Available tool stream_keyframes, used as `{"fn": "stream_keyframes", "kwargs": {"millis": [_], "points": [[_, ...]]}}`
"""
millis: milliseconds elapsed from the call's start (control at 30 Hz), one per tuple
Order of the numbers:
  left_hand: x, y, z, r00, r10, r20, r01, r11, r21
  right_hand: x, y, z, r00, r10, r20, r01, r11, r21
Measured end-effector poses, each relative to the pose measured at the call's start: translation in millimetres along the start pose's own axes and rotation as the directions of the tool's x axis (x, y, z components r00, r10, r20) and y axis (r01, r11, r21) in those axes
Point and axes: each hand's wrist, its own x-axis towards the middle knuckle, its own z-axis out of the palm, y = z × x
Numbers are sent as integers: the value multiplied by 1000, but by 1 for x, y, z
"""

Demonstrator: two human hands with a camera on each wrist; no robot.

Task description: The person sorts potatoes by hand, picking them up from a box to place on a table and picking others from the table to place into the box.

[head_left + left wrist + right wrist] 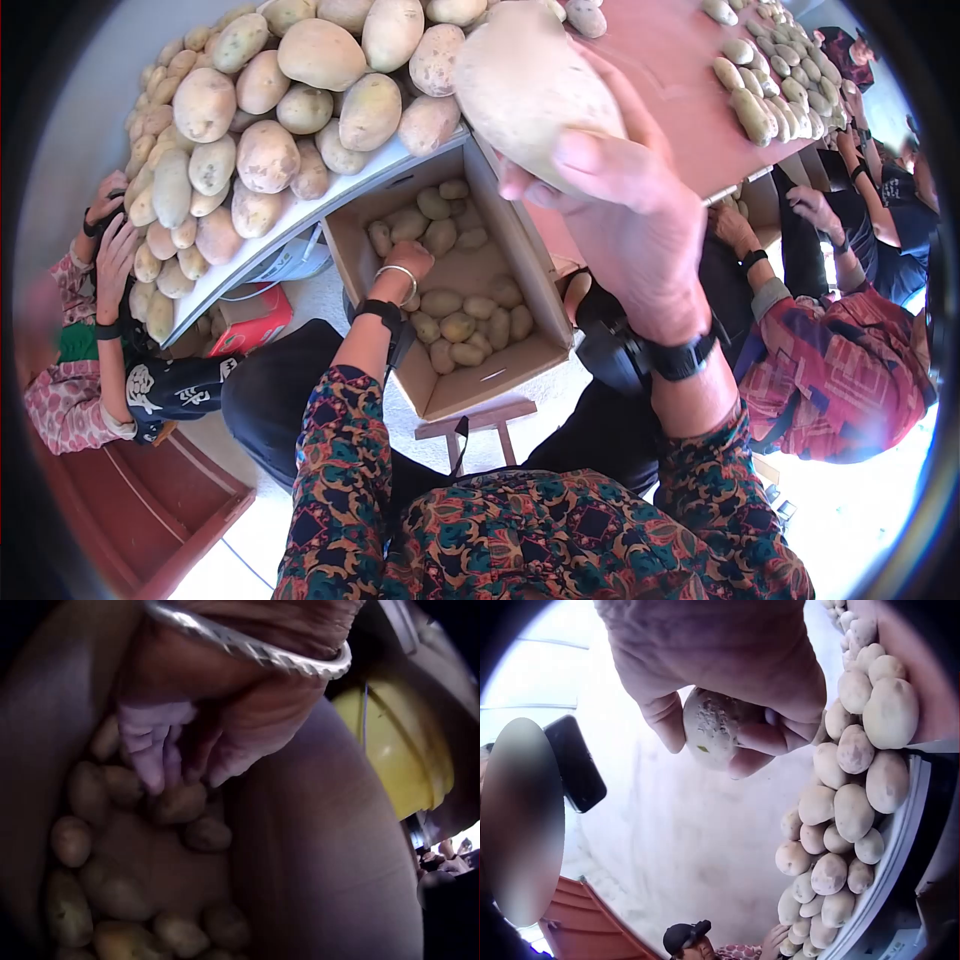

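Raised close to the head camera, my right hand point(640, 200) grips a large pale potato point(535, 90). The thumb lies on one side and the fingers are behind it. In the right wrist view one end of this potato point(712, 727) shows a rough, pitted patch and a small green fleck. Down inside a cardboard box point(545, 300), my left hand point(408, 262) has its thumb and fingertips around a smaller potato point(180, 804). Several other potatoes point(440, 300) lie on the box floor in two groups, and a metal bangle point(247, 649) circles the left wrist.
A large heap of potatoes point(265, 155) covers the table at the upper left, with a reddish tabletop point(665, 90) to the right bearing another heap point(780, 80). People sit on both sides, including one in a pink sleeve point(70, 375). A red chair point(150, 510) stands at lower left.
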Motion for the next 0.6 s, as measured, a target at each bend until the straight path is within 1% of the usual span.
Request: {"fn": "stream_keyframes", "kwargs": {"millis": [33,100,133,167,233,267,300,333,367,400,433,467,500,533,567,600], "points": [[3,0,6,1000,-5,10,5,1000,-4,0,-2,-2,1000,11,-4,-11,1000,-3],[11,3,18,996,-15,-92,24,994,106,0,-5,-12,999,47,-15,-47,999,-7],[19,2,26,986,10,-165,10,993,120,0,-5,-14,998,53,-39,-51,998,32],[29,2,33,987,5,-158,13,993,114,-1,-4,-16,996,60,-62,-55,996,72],[39,10,40,979,-9,-202,52,976,212,-1,-4,-23,996,71,-62,-68,996,54],[49,6,48,981,-12,-193,54,976,210,0,-4,-24,995,72,-62,-70,997,38],[62,-2,58,970,81,-231,-35,980,197,3,-6,-20,995,79,-66,-76,996,35],[66,-3,65,948,171,-269,-123,975,187,8,-9,-13,987,113,-112,-104,991,82],[69,-6,71,876,360,-321,-263,915,306,10,-10,-9,977,148,-154,-129,983,129],[71,-6,81,848,365,-383,-199,891,408,6,-7,-18,967,176,-182,-174,984,25],[71,-5,91,813,378,-442,-126,856,501,4,-6,-20,966,179,-185,-178,984,23],[64,2,88,816,377,-439,-127,857,499,2,-5,-20,955,189,-229,-188,982,26],[58,7,85,847,326,-419,-104,876,471,0,-5,-21,942,198,-272,-197,980,31],[55,8,84,876,276,-397,-80,892,444,-5,-5,-24,941,199,-274,-198,980,31],[63,-4,94,876,277,-395,-81,892,445,-9,-7,-29,933,248,-259,-197,958,207],[80,-27,112,852,317,-416,-222,940,260,-12,-7,-31,927,291,-235,-190,908,374]]}}
